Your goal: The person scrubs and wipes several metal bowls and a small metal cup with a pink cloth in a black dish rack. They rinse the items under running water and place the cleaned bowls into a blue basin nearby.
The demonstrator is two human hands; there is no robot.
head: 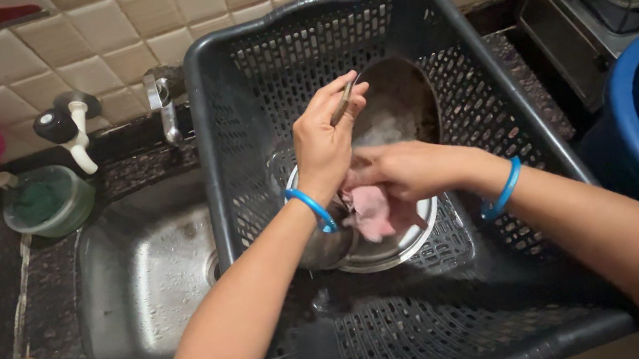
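Centre of frame, inside black perforated plastic basket point(485, 93): left hand point(324, 143) pinched shut on rim of dark pan point(401, 102); right hand point(404, 170) closed on pink cloth point(372, 212), above steel plate point(399, 248).

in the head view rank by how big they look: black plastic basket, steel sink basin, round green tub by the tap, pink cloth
1. Black perforated plastic basket, by far the largest.
2. Stainless steel sink basin.
3. Round green lidded tub.
4. Pink cloth, partly covered by the right hand, so its rank against the tub is unsure.
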